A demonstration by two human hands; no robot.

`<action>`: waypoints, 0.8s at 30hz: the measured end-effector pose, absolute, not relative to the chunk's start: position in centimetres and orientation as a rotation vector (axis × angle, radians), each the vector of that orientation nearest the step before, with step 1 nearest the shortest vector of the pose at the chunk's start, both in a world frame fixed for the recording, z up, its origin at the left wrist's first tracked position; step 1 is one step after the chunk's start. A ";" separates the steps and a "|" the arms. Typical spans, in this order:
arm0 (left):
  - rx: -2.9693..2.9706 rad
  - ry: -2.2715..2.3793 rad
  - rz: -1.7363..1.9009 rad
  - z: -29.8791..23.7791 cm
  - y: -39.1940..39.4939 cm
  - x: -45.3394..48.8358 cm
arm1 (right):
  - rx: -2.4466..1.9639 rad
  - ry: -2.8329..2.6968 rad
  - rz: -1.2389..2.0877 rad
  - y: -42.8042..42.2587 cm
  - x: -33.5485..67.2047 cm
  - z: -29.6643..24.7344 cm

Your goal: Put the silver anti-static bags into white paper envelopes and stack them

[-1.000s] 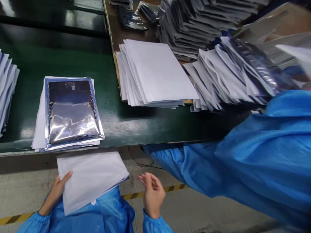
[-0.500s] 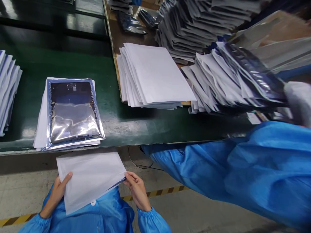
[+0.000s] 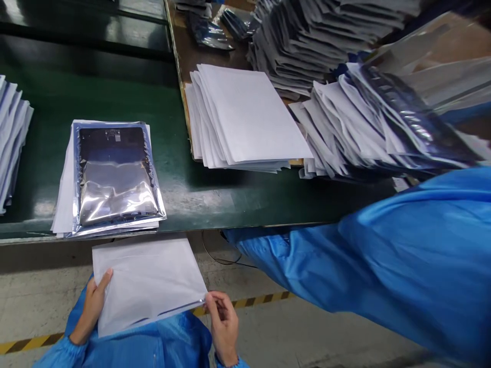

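Below the bench edge, a white padded envelope (image 3: pixel 148 281) lies across my lap, held up by both hands. My left hand (image 3: pixel 94 301) grips its left side, thumb on top and fingers hidden underneath. At its lower right corner my right hand (image 3: pixel 224 317) is closed in a pinch. A thin dark blue and silver strip shows along the envelope's near edge; what it belongs to is mostly hidden. Just beyond, on the bench, a shiny antistatic bag (image 3: pixel 117 179) with a dark flat panel inside rests on white envelopes (image 3: pixel 63 204).
A stack of white envelopes (image 3: pixel 253 112) overhangs the green bench (image 3: pixel 215 204). More envelopes (image 3: pixel 345 122) lean to its right, with grey packets (image 3: pixel 307 41) behind. Another pile (image 3: pixel 13 143) stands at far left. A co-worker's blue sleeve and coat (image 3: pixel 383 255) fill the right side.
My right hand has moved down and slightly right with the envelope's corner, and the dark strip along the near edge shows more. The co-worker's blue garment has shifted upward at the right.
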State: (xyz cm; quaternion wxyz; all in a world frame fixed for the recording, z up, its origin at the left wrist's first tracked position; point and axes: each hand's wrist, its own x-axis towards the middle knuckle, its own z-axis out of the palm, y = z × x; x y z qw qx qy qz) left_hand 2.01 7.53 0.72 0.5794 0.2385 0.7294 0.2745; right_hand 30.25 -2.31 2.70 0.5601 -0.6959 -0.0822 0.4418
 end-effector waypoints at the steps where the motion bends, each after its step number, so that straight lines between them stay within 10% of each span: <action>1: 0.555 1.715 0.644 0.5 7.6 1.9 | -1.659 -0.222 1.007 -2.7 30.8 2.9; 24: 0.562 1.694 0.572 2.2 8.4 1.9 | -1.562 -0.038 1.261 -1.2 33.0 0.1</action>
